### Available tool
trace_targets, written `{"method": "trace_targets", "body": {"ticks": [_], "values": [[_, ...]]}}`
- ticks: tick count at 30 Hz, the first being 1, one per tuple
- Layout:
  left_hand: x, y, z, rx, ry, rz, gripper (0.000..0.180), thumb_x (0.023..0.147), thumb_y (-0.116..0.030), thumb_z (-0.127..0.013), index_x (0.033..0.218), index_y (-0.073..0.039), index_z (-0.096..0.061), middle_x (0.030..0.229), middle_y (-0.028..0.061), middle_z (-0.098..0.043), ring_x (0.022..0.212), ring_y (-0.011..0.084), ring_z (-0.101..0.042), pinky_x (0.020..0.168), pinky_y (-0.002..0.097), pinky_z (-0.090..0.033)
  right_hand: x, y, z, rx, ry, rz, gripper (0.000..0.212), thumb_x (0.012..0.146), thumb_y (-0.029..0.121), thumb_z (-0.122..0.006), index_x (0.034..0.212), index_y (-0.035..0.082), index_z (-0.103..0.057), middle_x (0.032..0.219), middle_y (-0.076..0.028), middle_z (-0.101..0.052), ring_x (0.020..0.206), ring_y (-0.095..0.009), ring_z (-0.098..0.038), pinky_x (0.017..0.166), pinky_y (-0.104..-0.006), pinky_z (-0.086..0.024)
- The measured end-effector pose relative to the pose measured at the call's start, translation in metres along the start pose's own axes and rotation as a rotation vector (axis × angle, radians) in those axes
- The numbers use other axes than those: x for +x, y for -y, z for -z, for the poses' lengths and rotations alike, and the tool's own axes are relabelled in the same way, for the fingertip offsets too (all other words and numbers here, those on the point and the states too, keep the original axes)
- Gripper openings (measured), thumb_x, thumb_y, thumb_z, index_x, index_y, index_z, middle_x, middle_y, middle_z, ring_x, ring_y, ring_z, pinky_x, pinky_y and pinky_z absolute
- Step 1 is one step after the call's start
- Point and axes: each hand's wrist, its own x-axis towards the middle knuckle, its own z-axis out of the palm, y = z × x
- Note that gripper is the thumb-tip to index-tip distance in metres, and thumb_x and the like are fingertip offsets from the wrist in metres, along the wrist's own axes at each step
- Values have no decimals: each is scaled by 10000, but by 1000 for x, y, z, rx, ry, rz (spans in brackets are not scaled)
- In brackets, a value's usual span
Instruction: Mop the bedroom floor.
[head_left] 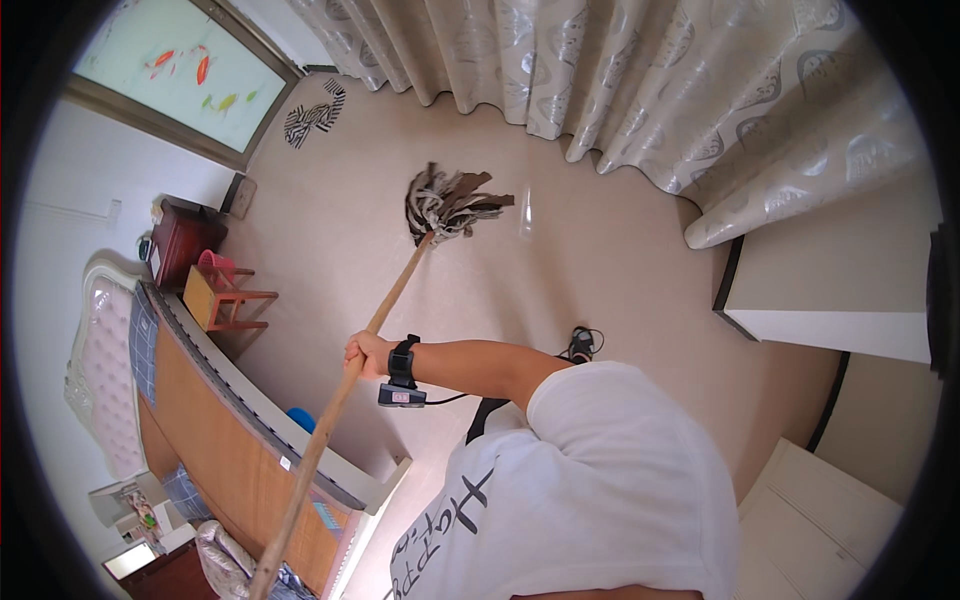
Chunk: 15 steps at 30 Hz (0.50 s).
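Note:
My right hand (370, 353) is closed around the wooden handle of a mop (402, 280), partway along its length. A black strap with a small box sits on that wrist. The mop head, a bunch of grey and brown cloth strips, lies spread on the pale floor (380, 200) ahead of me. From there the handle slants down to the left and leaves the picture at the lower edge. My left hand is not in view, and the upper end of the handle is cut off.
At left stand a bed (220, 430) with a tufted headboard, a wooden stool (215, 298), a pink basket (215, 265) and a dark red cabinet (185, 240). A striped cloth (315, 115) lies near the door (190, 70). Long curtains (600, 80) hang along the far right side.

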Motion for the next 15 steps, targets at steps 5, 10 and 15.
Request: {"method": "trace_targets", "body": {"ticks": [5, 10, 15], "values": [[16, 51, -61, -121, -33, 8, 431, 807, -230, -540, 428, -48, -442, 385, 96, -375, 323, 247, -333, 344, 369, -250, -5, 29, 6, 126, 107, 7, 269, 698, 30, -410, 474, 121, -291, 411, 16, -295, 376, -132, -298, 531, -286, -372], [46, 71, -153, -449, 16, -88, 252, 816, 5, -419, 569, 40, -452, 458, 103, -318, 399, 219, -321, 420, 343, -205, -42, 93, 34, 281, 121, 154, 275, 726, 43, -419, 496, 129, -295, 421, 10, -299, 383, -127, -313, 527, -302, -370], [135, 15, -253, -679, -26, -278, 304, 770, 6, -516, 482, -2, -417, 431, 94, -350, 381, 210, -371, 396, 323, -240, -92, 172, 102, 354, 210, 520, 307, 752, 23, -415, 497, 149, -298, 410, 39, -303, 365, -106, -297, 593, -300, -397]]}}
